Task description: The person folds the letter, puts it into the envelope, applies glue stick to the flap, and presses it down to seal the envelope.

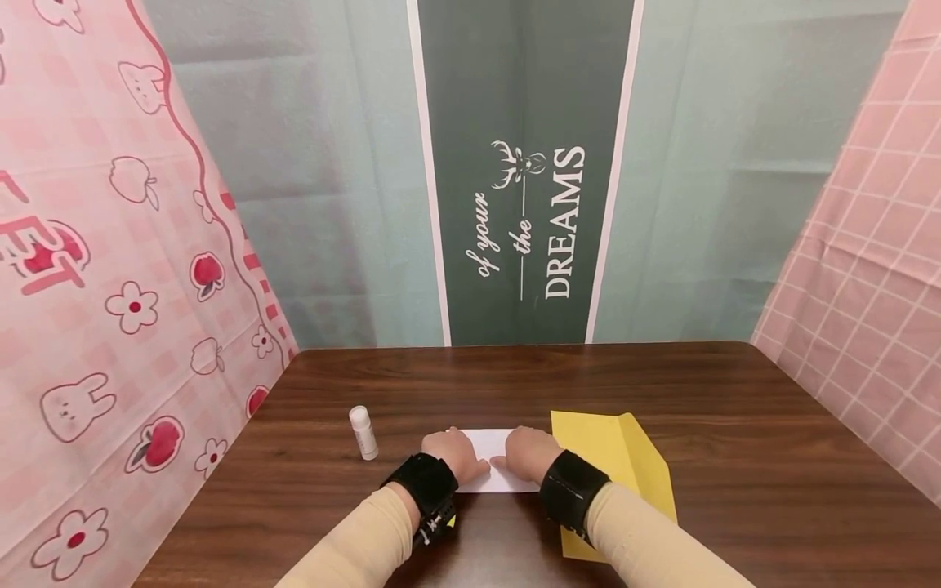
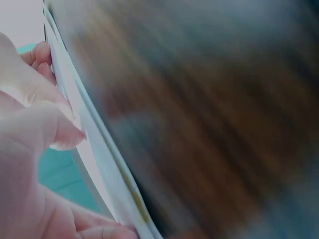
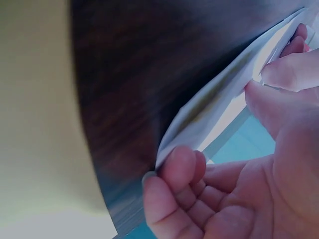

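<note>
A folded white sheet of paper (image 1: 491,446) lies low over the table, between my two hands. My left hand (image 1: 452,454) grips its left side, thumb laid on the near face. Opposite it, my right hand (image 1: 531,453) holds the right side, thumb pointing inward towards the other thumb. In the right wrist view the fingertips (image 3: 180,167) pinch a corner of the paper (image 3: 219,104), whose layers stand slightly apart with a yellowish patch showing. The left wrist view shows the layered paper edge (image 2: 107,144) beside the left thumb; some fingers are cut off there.
A yellow creased sheet (image 1: 588,429) lies on the right, partly under the right forearm. A white tube like a glue stick (image 1: 363,434) is on the left of the brown wooden table (image 1: 331,380). A small yellow piece (image 1: 452,521) shows near the left wrist.
</note>
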Motion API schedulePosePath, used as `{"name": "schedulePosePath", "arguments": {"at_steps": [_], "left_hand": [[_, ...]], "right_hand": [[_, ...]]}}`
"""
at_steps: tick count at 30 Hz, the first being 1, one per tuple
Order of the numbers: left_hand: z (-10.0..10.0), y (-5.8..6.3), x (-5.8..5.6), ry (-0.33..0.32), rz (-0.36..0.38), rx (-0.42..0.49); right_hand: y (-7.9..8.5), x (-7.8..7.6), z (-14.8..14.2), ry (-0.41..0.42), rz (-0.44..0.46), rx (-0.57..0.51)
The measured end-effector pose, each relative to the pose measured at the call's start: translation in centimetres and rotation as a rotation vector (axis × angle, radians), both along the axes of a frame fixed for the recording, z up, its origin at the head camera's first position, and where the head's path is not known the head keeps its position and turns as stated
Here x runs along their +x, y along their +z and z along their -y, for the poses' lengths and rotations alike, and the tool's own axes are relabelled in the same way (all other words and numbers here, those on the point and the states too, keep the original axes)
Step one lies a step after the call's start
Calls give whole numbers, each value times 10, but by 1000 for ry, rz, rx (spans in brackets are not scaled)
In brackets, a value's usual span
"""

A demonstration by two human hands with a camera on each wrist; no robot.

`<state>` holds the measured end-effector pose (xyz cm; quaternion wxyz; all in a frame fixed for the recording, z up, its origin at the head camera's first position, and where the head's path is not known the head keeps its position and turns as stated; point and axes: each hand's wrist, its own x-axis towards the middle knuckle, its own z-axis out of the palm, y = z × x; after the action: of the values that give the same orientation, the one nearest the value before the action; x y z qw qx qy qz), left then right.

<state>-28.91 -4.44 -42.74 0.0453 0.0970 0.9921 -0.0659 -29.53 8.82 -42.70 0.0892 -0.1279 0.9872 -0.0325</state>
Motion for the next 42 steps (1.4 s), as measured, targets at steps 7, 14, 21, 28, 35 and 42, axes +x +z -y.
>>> {"name": "schedulePosePath", "arguments": {"at_steps": [7,14,21,28,35,42], "left_hand": [[-2,3,0,56,37,39],[0,3,-1,87,52,104],[5,0,-2,23,75,143],[8,4,1,-162,45,80],[7,4,3,-178,25,55],[4,0,-1,-149,23,21]], "right_hand": [[3,3,-1,-28,-11,-4],[5,2,1,-45,-4,14],[-1,-1,1,-25,65,-17],[-5,-2,-2,31,79,-12],[2,-1,-1,75,73,40],[4,-4,0,82,108,72]]}}
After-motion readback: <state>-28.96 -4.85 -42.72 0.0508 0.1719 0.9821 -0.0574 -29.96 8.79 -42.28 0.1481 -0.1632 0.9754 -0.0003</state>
